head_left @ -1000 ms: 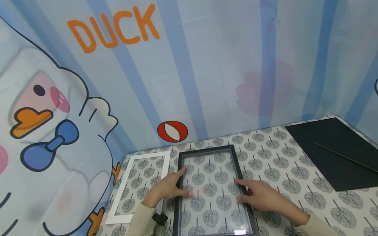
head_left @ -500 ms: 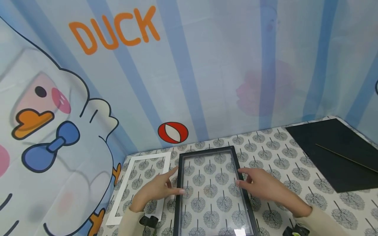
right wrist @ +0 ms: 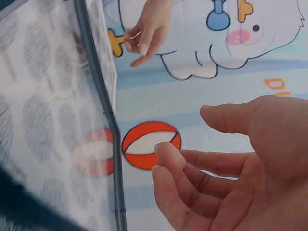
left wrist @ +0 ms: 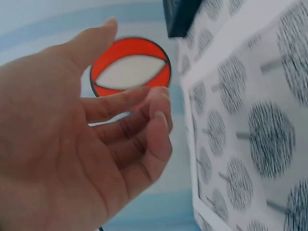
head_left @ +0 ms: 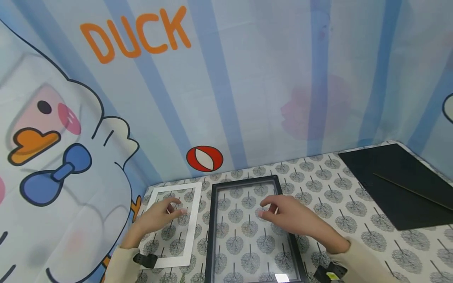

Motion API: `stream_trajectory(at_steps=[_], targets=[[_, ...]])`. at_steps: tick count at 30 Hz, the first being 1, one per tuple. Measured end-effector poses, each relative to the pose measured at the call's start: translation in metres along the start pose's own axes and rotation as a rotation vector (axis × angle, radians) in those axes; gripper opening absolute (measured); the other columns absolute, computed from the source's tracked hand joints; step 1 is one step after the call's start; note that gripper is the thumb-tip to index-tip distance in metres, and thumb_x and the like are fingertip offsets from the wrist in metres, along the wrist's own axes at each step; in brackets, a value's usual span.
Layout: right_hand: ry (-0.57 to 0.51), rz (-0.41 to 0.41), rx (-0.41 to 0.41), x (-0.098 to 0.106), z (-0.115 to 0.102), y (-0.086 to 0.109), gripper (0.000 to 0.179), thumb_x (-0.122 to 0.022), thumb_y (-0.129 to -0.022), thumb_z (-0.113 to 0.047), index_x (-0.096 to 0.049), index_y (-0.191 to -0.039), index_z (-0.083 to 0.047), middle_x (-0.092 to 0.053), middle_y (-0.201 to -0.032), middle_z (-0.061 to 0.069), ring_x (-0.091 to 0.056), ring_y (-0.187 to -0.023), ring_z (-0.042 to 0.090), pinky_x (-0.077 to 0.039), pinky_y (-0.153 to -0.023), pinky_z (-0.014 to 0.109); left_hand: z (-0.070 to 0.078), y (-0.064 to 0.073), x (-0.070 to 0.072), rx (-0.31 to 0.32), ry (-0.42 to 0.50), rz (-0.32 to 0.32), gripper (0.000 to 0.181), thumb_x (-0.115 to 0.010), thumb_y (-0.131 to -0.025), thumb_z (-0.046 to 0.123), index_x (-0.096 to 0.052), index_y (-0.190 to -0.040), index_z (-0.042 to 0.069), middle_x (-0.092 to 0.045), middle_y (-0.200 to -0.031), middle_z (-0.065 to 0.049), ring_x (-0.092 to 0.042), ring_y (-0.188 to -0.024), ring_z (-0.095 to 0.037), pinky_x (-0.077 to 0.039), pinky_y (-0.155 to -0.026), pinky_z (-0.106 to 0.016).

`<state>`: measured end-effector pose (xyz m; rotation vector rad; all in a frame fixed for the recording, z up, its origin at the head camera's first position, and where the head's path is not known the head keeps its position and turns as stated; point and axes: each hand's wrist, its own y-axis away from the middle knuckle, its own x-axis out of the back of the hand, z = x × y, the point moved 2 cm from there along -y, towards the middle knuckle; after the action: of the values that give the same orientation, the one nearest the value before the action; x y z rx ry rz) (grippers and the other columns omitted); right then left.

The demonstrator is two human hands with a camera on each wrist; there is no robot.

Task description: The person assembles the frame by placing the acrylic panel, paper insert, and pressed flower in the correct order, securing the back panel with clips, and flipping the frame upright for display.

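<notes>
Take the black frame as your clock's centre. At nine o'clock, a flat white rectangular border (head_left: 190,232) lies on the white cloth printed with dark trees (head_left: 332,177). Your left hand (head_left: 157,216) hangs over that border, holding nothing; its fingers are loosely bent, with the thumb well apart from them.

In the centre, a black rectangular frame (head_left: 244,181) lies flat, with a clear pane (head_left: 244,239) that catches glare at five o'clock. Your right hand (head_left: 288,214) hovers above the frame's two o'clock side, also holding nothing, its fingers softly curved and the thumb-to-finger gap moderate. The right wrist view shows the fingers apart from the frame.

Between two and three o'clock, a black flat sheet (head_left: 396,200) carries a thin brownish strip (head_left: 410,190).

You seem to be between grips, with the frame set down. The next move likely calls for lowering your left fingers to pinch the border's slim edge without bending it, while your right hand stays off the pane.
</notes>
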<state>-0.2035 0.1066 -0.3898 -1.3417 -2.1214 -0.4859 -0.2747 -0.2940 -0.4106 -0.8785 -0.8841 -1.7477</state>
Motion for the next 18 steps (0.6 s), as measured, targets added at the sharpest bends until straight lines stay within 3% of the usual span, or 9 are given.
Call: stream_trajectory(at_steps=[3, 7, 13, 18], targets=[[-0.018, -0.017, 0.038, -0.005, -0.009, -0.005, 0.041, -0.066, -0.104, -0.034, -0.069, -0.132, -0.004, -0.072, -0.096, 0.002, -0.062, -0.072, 0.011, -0.051, -0.061, 0.029, -0.014, 0.001, 0.009, 0.005, 0.005, 0.022, 0.049, -0.064, -0.105, 0.044, -0.061, -0.129, 0.002, -0.068, -0.1, -0.01, -0.063, -0.08, -0.02, -0.05, -0.065, -0.033], [-0.043, -0.048, 0.078, -0.016, -0.02, -0.009, 0.04, -0.066, -0.104, -0.032, -0.069, -0.131, -0.003, -0.073, -0.095, 0.003, -0.063, -0.072, 0.011, -0.052, -0.063, 0.029, -0.034, 0.0, 0.02, 0.026, 0.023, 0.045, 0.041, -0.063, -0.106, 0.039, -0.059, -0.12, 0.001, -0.069, -0.101, -0.016, -0.066, -0.082, -0.024, -0.051, -0.064, -0.033], [-0.089, -0.074, 0.094, -0.033, -0.035, -0.018, 0.037, -0.067, -0.104, -0.03, -0.07, -0.128, -0.002, -0.073, -0.092, 0.002, -0.065, -0.071, 0.012, -0.052, -0.062, 0.029, -0.059, 0.0, 0.034, 0.093, 0.007, 0.1, 0.047, -0.06, -0.108, 0.04, -0.058, -0.126, -0.004, -0.069, -0.112, -0.022, -0.07, -0.089, -0.026, -0.057, -0.07, -0.035], [-0.178, -0.111, 0.106, -0.046, -0.041, -0.025, 0.039, -0.066, -0.105, -0.028, -0.068, -0.131, 0.001, -0.073, -0.091, 0.004, -0.068, -0.069, 0.013, -0.056, -0.062, 0.029, -0.077, -0.001, 0.037, 0.148, 0.034, 0.126, 0.052, -0.057, -0.109, 0.036, -0.054, -0.136, -0.009, -0.065, -0.124, -0.031, -0.072, -0.098, -0.031, -0.064, -0.08, -0.041]])
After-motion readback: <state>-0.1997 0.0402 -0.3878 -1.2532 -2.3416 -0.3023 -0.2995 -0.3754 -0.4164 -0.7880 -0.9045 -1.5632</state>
